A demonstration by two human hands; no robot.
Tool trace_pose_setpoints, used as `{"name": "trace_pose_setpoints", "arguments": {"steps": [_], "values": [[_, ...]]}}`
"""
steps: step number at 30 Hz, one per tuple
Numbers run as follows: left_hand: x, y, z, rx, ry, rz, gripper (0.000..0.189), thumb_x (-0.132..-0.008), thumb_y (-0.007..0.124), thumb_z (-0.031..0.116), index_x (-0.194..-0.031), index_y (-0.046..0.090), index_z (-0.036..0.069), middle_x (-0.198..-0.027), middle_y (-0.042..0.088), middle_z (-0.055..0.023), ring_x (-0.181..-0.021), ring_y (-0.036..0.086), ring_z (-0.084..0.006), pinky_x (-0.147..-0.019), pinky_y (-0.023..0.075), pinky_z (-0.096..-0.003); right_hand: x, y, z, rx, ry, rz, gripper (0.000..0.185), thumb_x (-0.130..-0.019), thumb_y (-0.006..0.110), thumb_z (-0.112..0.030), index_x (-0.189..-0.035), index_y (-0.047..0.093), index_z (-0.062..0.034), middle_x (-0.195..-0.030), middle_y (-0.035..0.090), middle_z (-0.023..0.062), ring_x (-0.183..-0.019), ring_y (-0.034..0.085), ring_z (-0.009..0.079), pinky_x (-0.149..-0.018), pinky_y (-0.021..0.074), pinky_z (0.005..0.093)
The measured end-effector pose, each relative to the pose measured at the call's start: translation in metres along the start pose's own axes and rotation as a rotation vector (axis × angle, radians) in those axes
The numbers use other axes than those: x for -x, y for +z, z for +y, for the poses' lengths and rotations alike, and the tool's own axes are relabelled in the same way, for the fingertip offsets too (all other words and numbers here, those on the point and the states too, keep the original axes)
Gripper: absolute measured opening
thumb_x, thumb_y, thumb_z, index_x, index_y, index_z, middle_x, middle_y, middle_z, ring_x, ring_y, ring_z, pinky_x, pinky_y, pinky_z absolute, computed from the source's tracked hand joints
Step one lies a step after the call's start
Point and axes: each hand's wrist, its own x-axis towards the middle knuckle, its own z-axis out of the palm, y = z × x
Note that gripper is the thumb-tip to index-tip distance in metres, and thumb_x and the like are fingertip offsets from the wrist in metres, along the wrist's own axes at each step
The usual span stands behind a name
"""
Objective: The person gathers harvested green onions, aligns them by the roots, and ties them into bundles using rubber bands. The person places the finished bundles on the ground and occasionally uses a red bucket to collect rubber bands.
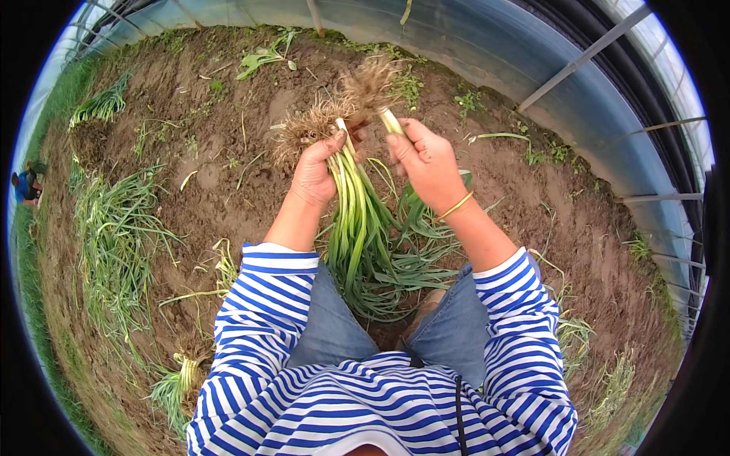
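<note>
My left hand (315,172) grips a bunch of green onions (358,219) just below their matted brown roots. Their white stems point away from me, and the long green leaves hang down between my knees. Beside it, my right hand (426,165) pinches a pale onion stem (391,122) between thumb and fingers. A dry tuft of roots (369,85) tops that stem, close to the roots of the bunch. How many stems the right hand holds is hidden by its fingers. More green leaves (425,251) spread below my right hand.
Heaps of pulled onions (117,239) lie on the bare soil (211,154) to the left, with smaller bundles (185,373) nearer and farther off. A plastic greenhouse wall (456,54) with metal poles (582,57) curves around the far and right sides. Another person (27,185) is at the far left.
</note>
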Motion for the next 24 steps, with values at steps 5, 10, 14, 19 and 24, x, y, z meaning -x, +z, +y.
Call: {"name": "trace_pose_setpoints", "arguments": {"steps": [5,10,14,19,24], "values": [[0.001,0.007,-0.017,-0.054,0.011,0.023,0.039,-0.083,0.066,0.013,-0.118,0.053,0.001,-0.111,0.06,-0.0105,-0.098,0.059,-0.0205,-0.089,0.0485,-0.0348,0.008,0.032,0.009,0.618,-0.305,0.09,0.027,-0.083,0.054,-0.011,-0.107,0.052,0.0005,-0.076,0.058,0.0137,-0.068,0.061,0.0289,-0.06,0.0513,0.0341],[0.005,0.003,-0.022,-0.21,0.068,0.13,0.036,-0.083,0.065,0.021,-0.111,0.056,0.0,-0.106,0.062,-0.0096,-0.1,0.058,-0.0211,-0.092,0.0455,-0.035,0.017,0.047,0.003,0.966,-0.355,0.014,0.038,-0.078,0.051,-0.008,-0.113,0.047,0.0061,-0.077,0.053,0.0106,-0.067,0.061,0.024,-0.058,0.0516,0.0297],[0.004,0.003,-0.009,-0.198,-0.005,0.267,0.021,-0.081,0.066,0.012,-0.096,0.062,-0.002,-0.097,0.065,-0.0112,-0.088,0.061,-0.0205,-0.079,0.0498,-0.0329,0.016,0.039,0.005,0.8,-0.291,-0.108,0.032,-0.08,0.057,-0.014,-0.109,0.056,-0.0001,-0.078,0.059,0.0109,-0.069,0.062,0.0238,-0.06,0.0508,0.0342],[0.003,0.021,-0.01,-0.26,0.036,0.429,0.022,-0.077,0.07,0.009,-0.095,0.062,-0.002,-0.085,0.063,-0.0089,-0.077,0.061,-0.019,-0.072,0.0511,-0.0324,-0.005,0.016,0.017,0.171,0.0,-0.248,0.075,-0.063,0.08,-0.039,-0.117,0.05,0.0047,-0.113,0.057,0.0216,-0.103,0.058,0.0259,-0.09,0.0449,0.0327],[-0.003,0.018,-0.027,-0.423,0.072,0.461,0.026,-0.077,0.073,0.012,-0.096,0.062,-0.001,-0.086,0.063,-0.0066,-0.079,0.06,-0.0157,-0.073,0.0499,-0.0305,-0.003,0.042,0.064,-0.314,0.29,-0.435,0.068,-0.05,0.085,-0.021,-0.104,0.055,0.0047,-0.095,0.062,0.0094,-0.087,0.057,0.0166,-0.08,0.0465,0.0307]]}}
